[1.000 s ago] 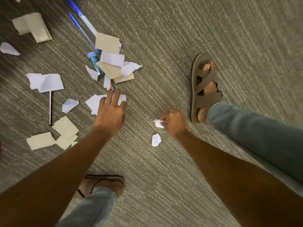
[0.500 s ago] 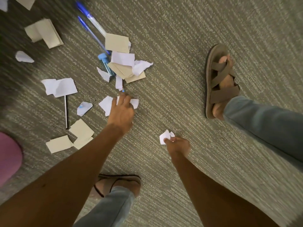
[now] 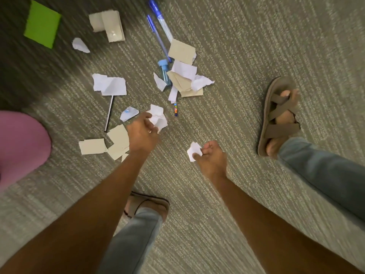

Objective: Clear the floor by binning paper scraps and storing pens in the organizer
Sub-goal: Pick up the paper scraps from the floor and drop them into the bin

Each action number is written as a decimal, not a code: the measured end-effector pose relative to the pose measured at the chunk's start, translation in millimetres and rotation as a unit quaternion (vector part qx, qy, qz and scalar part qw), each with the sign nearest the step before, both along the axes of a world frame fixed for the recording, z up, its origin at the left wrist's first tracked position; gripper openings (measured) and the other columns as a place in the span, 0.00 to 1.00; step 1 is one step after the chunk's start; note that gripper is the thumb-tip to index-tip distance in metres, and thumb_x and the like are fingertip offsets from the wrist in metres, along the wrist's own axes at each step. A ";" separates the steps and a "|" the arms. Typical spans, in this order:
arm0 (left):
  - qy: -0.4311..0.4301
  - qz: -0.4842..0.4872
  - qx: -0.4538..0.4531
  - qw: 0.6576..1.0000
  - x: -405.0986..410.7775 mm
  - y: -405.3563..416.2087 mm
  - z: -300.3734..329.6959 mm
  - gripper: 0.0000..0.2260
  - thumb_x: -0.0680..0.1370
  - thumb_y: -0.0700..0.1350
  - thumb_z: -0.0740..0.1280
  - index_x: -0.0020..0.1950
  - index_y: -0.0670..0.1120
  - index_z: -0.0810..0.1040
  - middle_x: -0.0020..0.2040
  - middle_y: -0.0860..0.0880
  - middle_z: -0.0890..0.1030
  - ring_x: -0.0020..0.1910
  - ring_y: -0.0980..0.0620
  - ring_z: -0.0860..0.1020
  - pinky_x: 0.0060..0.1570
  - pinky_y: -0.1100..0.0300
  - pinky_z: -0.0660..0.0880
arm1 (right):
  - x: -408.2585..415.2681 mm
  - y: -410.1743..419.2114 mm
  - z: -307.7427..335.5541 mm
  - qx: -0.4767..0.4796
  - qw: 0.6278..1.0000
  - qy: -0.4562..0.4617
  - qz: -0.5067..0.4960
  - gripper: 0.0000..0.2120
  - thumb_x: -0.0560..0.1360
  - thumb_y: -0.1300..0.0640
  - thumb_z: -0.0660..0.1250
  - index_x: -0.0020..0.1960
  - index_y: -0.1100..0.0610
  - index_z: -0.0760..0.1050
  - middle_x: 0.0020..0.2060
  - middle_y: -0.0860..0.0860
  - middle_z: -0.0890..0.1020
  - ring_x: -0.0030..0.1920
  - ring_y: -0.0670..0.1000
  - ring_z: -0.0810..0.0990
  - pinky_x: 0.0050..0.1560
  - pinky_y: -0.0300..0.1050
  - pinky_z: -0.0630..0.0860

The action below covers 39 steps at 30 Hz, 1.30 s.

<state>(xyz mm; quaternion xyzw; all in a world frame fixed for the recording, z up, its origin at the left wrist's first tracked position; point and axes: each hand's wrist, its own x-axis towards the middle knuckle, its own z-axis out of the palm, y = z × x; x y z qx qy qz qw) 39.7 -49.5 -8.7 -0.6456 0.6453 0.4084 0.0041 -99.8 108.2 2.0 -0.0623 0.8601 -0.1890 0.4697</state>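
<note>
A person's left hand (image 3: 143,133) closes its fingers around a crumpled white paper scrap (image 3: 158,117) just above grey ribbed carpet (image 3: 246,56), the scrap bunched at the fingertips. The right hand (image 3: 212,158) pinches a smaller white scrap (image 3: 193,151) between thumb and curled fingers, near the left hand but apart from it. No writing can be read on either scrap, nor on any paper in view.

Beyond the left hand, a short multicoloured pen tip (image 3: 175,109) pokes out from under a heap of white and tan scraps (image 3: 185,76), its long axis running almost straight away from the person. A stubby light-blue marker (image 3: 165,73) lies partly under the same heap, cap end away from the person. Two blue-capped pens (image 3: 160,26) lie side by side beyond the heap, slanting up and to the left, their lower ends under a tan piece. A thin white stick-like pen (image 3: 109,113) runs from beneath a torn white sheet (image 3: 109,85) toward a cluster of tan squares (image 3: 106,144) by the left wrist.

Farther out lie a small white scrap with a blue mark (image 3: 129,113), another white scrap (image 3: 80,45), folded tan cards (image 3: 107,24) and a lime-green sheet (image 3: 42,23). A pink rounded object (image 3: 21,145) sits at the left edge; what it is cannot be told. Brown strapped sandals (image 3: 278,115) and light jeans (image 3: 325,171) frame the scene.
</note>
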 end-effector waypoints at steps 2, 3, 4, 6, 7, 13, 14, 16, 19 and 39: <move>-0.028 0.046 0.009 0.999 15.0 1.3 0.6 0.10 0.70 0.37 0.71 0.51 0.41 0.81 0.41 0.41 0.84 0.43 0.40 0.82 0.50 0.54 0.76 | -4.8 -18.7 4.2 -0.020 0.996 0.002 0.090 0.15 0.67 0.63 0.77 0.49 0.55 0.76 0.39 0.50 0.83 0.40 0.52 0.83 0.44 0.45 0.81; -0.044 0.058 0.013 0.997 23.1 4.3 0.3 0.09 0.71 0.38 0.71 0.51 0.41 0.82 0.42 0.40 0.85 0.44 0.40 0.82 0.50 0.55 0.75 | -6.8 -29.1 4.7 -0.027 0.990 0.006 0.135 0.15 0.67 0.63 0.77 0.52 0.54 0.78 0.39 0.50 0.83 0.41 0.52 0.83 0.45 0.46 0.81; -0.055 0.069 0.021 0.996 31.1 8.6 -0.1 0.09 0.71 0.38 0.72 0.50 0.40 0.83 0.43 0.39 0.85 0.44 0.40 0.82 0.50 0.55 0.75 | -8.3 -40.1 3.8 -0.032 0.984 0.005 0.175 0.16 0.68 0.62 0.77 0.53 0.54 0.80 0.40 0.50 0.84 0.41 0.52 0.83 0.46 0.47 0.81; -0.062 0.103 0.042 0.992 46.1 20.9 -1.4 0.09 0.71 0.40 0.73 0.48 0.38 0.83 0.44 0.38 0.85 0.45 0.39 0.82 0.50 0.54 0.76 | -9.2 -63.5 -1.9 -0.037 0.969 -0.009 0.245 0.14 0.69 0.62 0.75 0.54 0.56 0.82 0.42 0.53 0.85 0.41 0.53 0.83 0.48 0.51 0.82; -0.064 0.123 0.054 0.989 53.0 28.0 -2.7 0.09 0.70 0.41 0.74 0.48 0.38 0.83 0.45 0.38 0.84 0.46 0.39 0.82 0.50 0.54 0.75 | -8.5 -75.1 -5.9 -0.032 0.959 -0.011 0.281 0.14 0.69 0.61 0.75 0.54 0.57 0.83 0.43 0.54 0.86 0.42 0.55 0.84 0.49 0.51 0.81; -0.044 0.218 0.106 0.969 78.5 69.3 -12.4 0.10 0.68 0.42 0.77 0.44 0.42 0.79 0.56 0.39 0.78 0.59 0.39 0.76 0.60 0.46 0.74 | 14.9 -132.5 -26.0 -0.008 0.936 0.013 0.351 0.14 0.69 0.56 0.76 0.54 0.59 0.83 0.48 0.58 0.85 0.50 0.57 0.83 0.48 0.44 0.77; -0.045 0.232 0.101 0.966 82.0 73.6 -13.7 0.10 0.67 0.42 0.77 0.43 0.43 0.79 0.58 0.39 0.78 0.61 0.39 0.75 0.61 0.46 0.73 | 20.9 -140.1 -29.0 -0.003 0.936 0.025 0.350 0.14 0.70 0.55 0.75 0.54 0.58 0.84 0.50 0.58 0.85 0.51 0.57 0.83 0.44 0.40 0.73; -0.083 0.213 0.071 0.971 90.3 81.4 -15.8 0.09 0.67 0.43 0.77 0.42 0.41 0.82 0.61 0.41 0.76 0.63 0.40 0.71 0.61 0.49 0.70 | 32.7 -154.3 -34.8 0.002 0.933 0.071 0.353 0.13 0.70 0.54 0.74 0.53 0.57 0.84 0.54 0.57 0.82 0.53 0.55 0.81 0.42 0.37 0.68; -0.115 0.183 0.041 0.975 105.8 87.9 -18.5 0.08 0.67 0.45 0.77 0.40 0.41 0.84 0.63 0.40 0.74 0.62 0.39 0.69 0.60 0.50 0.66 | 49.5 -169.4 -40.1 -0.001 0.923 0.133 0.361 0.14 0.71 0.56 0.74 0.57 0.57 0.82 0.61 0.56 0.76 0.59 0.56 0.77 0.50 0.39 0.72; -0.207 0.115 0.119 0.964 120.9 94.5 -37.2 0.06 0.74 0.39 0.68 0.48 0.38 0.80 0.52 0.38 0.78 0.52 0.38 0.77 0.49 0.46 0.78 | 56.0 -140.9 -52.2 -0.177 0.931 0.069 0.313 0.14 0.67 0.66 0.75 0.46 0.57 0.73 0.39 0.52 0.81 0.40 0.50 0.81 0.45 0.43 0.79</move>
